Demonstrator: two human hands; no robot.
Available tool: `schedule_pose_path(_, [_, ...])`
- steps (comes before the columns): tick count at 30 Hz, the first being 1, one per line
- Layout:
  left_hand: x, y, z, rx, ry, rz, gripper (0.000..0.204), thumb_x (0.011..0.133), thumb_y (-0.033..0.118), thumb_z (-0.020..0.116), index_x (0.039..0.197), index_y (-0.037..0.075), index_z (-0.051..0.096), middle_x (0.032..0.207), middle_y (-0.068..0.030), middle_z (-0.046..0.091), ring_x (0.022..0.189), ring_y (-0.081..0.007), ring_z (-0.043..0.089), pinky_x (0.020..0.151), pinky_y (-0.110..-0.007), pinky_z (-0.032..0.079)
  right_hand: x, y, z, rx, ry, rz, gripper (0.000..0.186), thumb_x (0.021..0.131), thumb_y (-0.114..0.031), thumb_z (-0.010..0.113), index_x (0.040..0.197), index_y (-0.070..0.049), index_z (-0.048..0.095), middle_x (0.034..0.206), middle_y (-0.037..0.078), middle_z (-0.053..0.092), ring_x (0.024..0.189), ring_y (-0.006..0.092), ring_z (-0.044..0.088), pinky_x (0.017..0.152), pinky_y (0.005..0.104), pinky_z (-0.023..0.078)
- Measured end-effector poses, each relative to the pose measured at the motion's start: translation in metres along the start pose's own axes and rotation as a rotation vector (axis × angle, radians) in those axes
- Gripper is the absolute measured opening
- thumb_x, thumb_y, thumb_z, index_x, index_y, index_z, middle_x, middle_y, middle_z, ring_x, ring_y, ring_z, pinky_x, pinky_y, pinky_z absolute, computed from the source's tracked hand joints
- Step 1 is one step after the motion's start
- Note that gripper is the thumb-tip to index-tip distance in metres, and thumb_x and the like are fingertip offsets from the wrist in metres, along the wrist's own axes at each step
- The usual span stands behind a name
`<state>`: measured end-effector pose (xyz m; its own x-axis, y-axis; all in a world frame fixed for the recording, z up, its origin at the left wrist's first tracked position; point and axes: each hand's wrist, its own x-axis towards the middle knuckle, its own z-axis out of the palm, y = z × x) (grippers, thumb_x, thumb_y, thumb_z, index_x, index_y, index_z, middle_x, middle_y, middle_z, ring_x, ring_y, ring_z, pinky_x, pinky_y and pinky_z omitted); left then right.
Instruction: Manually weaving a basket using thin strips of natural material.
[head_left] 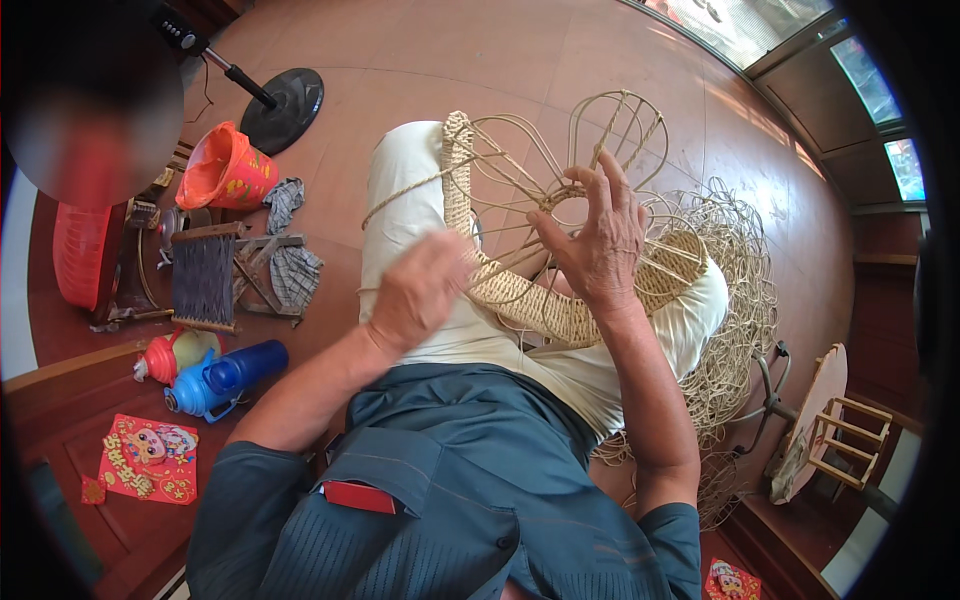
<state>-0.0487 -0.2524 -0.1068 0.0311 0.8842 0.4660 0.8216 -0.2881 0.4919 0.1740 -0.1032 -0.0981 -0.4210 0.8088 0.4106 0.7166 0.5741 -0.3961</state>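
A woven piece of straw-coloured cord [545, 312] lies over my thighs, its thick braided band curving from the left knee round to the right. Long loops of cord [645, 130] fan out from a small ring [570, 205] at its middle. Above that ring hovers my right hand [603, 240], thumb and fingers apart, the fingertips close to the loops; whether they touch a cord I cannot tell. My left hand [425, 285] is smeared by motion beside the band's left arm, and its fingers cannot be made out. A single twisted cord [405, 193] crosses my left thigh.
A big tangled heap of cord [735, 300] lies right of my leg. At left are a red bucket [235, 170], a fan base [283, 110], a small folding stool [205, 278] and a blue flask [245, 368]. A wooden stool [815, 425] lies tipped at right.
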Motion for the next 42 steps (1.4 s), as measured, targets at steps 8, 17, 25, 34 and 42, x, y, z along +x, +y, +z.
schedule_pose_path(8, [0.032,-0.048,-0.017,0.245,-0.041,-0.222,0.032,0.105,0.015,0.073,0.136,0.011,0.065,0.122,-0.0139,0.067,0.098,-0.039,0.076,0.084,-0.048,0.063,0.0,0.0,0.001,-0.012,-0.01,0.0,0.068,0.086,-0.047,0.092,0.143,-0.02,0.065,0.169,0.013,0.049,0.147,0.0329,0.055,0.113,0.0519,0.042])
schedule_pose_path(17, [0.028,-0.017,-0.042,0.496,-0.003,-0.132,0.023,0.109,0.019,0.067,0.131,0.011,0.071,0.134,-0.0135,0.07,0.107,-0.0362,0.073,0.09,-0.048,0.06,-0.003,-0.001,0.003,-0.078,0.01,-0.033,0.072,0.088,-0.048,0.091,0.149,-0.021,0.063,0.17,0.016,0.048,0.15,0.0379,0.052,0.119,0.0539,0.039])
schedule_pose_path(25, [-0.006,0.035,0.029,-0.14,-0.132,-0.251,0.028,0.103,0.005,0.073,0.13,0.006,0.074,0.11,-0.0154,0.082,0.093,-0.0374,0.081,0.074,-0.044,0.064,-0.009,0.004,0.002,-0.145,0.151,-0.18,0.054,0.092,-0.043,0.089,0.141,-0.026,0.072,0.171,0.011,0.048,0.159,0.0374,0.043,0.126,0.0542,0.035])
schedule_pose_path(34, [-0.007,0.026,0.034,-0.124,-0.278,-0.217,0.028,0.102,0.002,0.067,0.129,0.007,0.075,0.107,-0.0141,0.082,0.086,-0.0351,0.08,0.071,-0.044,0.064,-0.001,0.023,-0.003,-0.11,0.046,-0.372,0.027,0.098,-0.023,0.08,0.124,-0.028,0.078,0.162,0.005,0.058,0.153,0.032,0.051,0.125,0.0499,0.037])
schedule_pose_path(42, [-0.012,0.027,0.036,-0.098,-0.252,-0.164,0.03,0.101,0.002,0.067,0.129,0.007,0.075,0.108,-0.0139,0.082,0.086,-0.0349,0.08,0.07,-0.044,0.064,0.003,0.025,-0.007,-0.07,0.016,-0.384,0.021,0.099,-0.021,0.078,0.119,-0.027,0.079,0.157,0.002,0.062,0.15,0.0315,0.053,0.12,0.0493,0.039])
